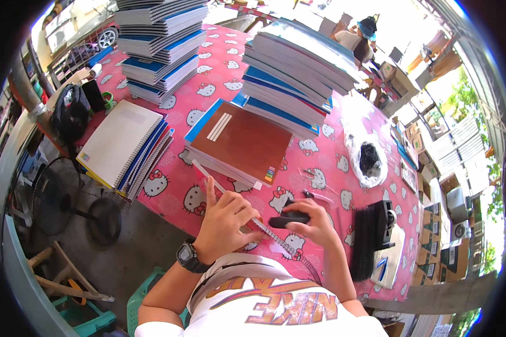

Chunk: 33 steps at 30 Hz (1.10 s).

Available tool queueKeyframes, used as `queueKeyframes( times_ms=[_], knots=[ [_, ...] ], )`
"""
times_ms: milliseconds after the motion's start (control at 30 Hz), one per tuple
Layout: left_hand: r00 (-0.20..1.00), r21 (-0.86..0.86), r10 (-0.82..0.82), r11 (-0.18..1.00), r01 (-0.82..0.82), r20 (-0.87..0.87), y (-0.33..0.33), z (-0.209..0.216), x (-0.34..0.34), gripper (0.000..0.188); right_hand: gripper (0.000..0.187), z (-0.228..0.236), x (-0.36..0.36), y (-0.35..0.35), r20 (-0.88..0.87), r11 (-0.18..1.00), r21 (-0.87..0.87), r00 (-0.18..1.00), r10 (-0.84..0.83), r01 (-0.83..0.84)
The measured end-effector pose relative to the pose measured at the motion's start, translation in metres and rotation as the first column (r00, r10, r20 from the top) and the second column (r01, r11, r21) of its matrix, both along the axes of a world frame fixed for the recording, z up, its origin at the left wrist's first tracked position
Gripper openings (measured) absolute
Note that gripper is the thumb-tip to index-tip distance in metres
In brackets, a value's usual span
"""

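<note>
My left hand [230, 219], with a black watch on its wrist, is closed around a thin notebook [200, 169] held edge-on near my body. A clear spiral coil [289, 248] runs along the notebook's edge, and its loose tail [312, 272] curves toward my shirt. My right hand [316, 223] grips a rounded black handheld object [289, 217] just beside the coil; its exact kind is unclear. Beyond the hands lies a pile topped by a brown-covered book [244, 143]. Pink-handled pliers [320, 197] rest past my right hand.
Tall stacks of notebooks [166, 53] and books [292, 73] stand on the pink patterned tablecloth [208, 90]. Spiral notebooks [121, 140] overhang the left edge. At right are a plastic bag [365, 163] and a black bristly bundle [366, 244]. A fan [62, 196] stands left.
</note>
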<state>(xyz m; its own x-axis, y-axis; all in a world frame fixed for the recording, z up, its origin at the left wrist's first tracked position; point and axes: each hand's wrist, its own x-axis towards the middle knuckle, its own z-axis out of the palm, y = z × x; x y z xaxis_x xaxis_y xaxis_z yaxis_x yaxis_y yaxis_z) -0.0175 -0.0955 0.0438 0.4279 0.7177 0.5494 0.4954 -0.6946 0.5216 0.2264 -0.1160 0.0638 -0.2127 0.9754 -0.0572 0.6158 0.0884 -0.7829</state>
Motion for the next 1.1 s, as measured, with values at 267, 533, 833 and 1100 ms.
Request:
queueKeyframes(
  times_ms=[267,533,833,1100],
  knots=[
    [0.999,0.023,0.032,0.999,-0.033,0.036,0.006,0.002,-0.007,0.040,0.064,-0.001,0.005,0.014,-0.315,0.989,-0.002,0.939,0.141,-0.149],
    [0.996,0.010,0.068,0.998,-0.069,0.049,0.012,-0.004,-0.019,0.041,0.063,-0.014,-0.011,0.007,-0.461,0.980,0.027,0.868,0.186,-0.195],
    [0.996,-0.033,0.058,0.998,-0.056,0.063,0.013,-0.001,-0.020,0.058,0.060,0.007,-0.026,0.007,-0.628,0.944,0.027,0.729,0.272,-0.329],
    [0.996,-0.062,0.045,0.997,-0.041,0.071,0.015,0.002,-0.021,0.066,0.050,0.017,-0.038,0.026,-0.455,0.912,0.147,0.792,0.406,-0.384]
  ],
)
